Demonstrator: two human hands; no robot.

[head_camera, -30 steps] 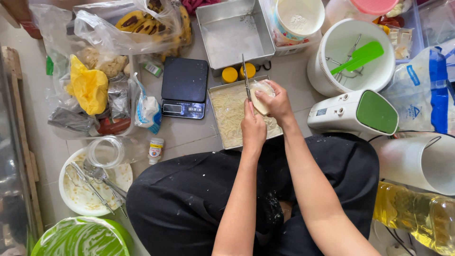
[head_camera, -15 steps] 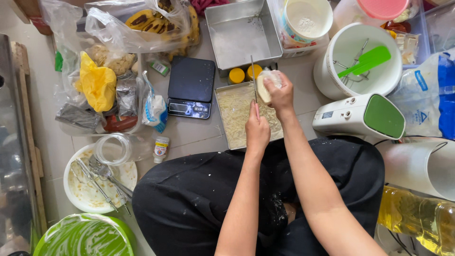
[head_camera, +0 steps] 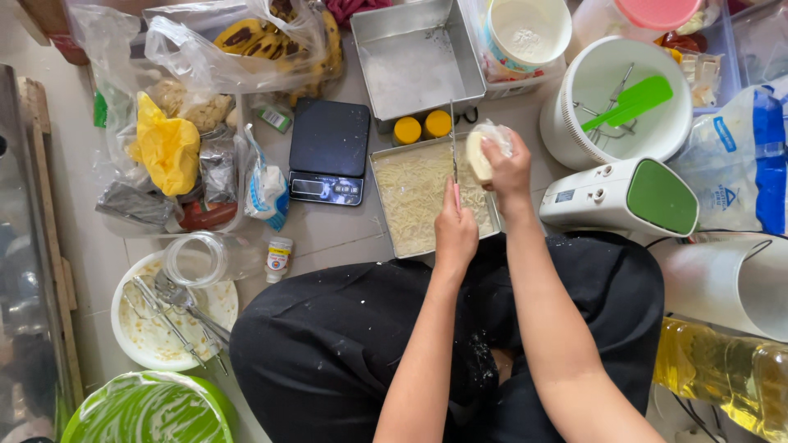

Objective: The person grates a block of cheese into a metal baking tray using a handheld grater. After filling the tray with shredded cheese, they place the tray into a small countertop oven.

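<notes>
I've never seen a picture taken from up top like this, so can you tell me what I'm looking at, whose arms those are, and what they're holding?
The camera sits on a person's head and looks down, so the two bare arms are that person's own. They sit on the floor in black clothes. The left hand holds a thin flat grater upright. The right hand presses a pale block of food against it. Below them a metal tray holds pale shreds. Around it lie a black kitchen scale, an empty metal pan, a white and green mixer, a white bucket with a green spatula, bagged bananas and a dirty white bowl with beaters.
</notes>
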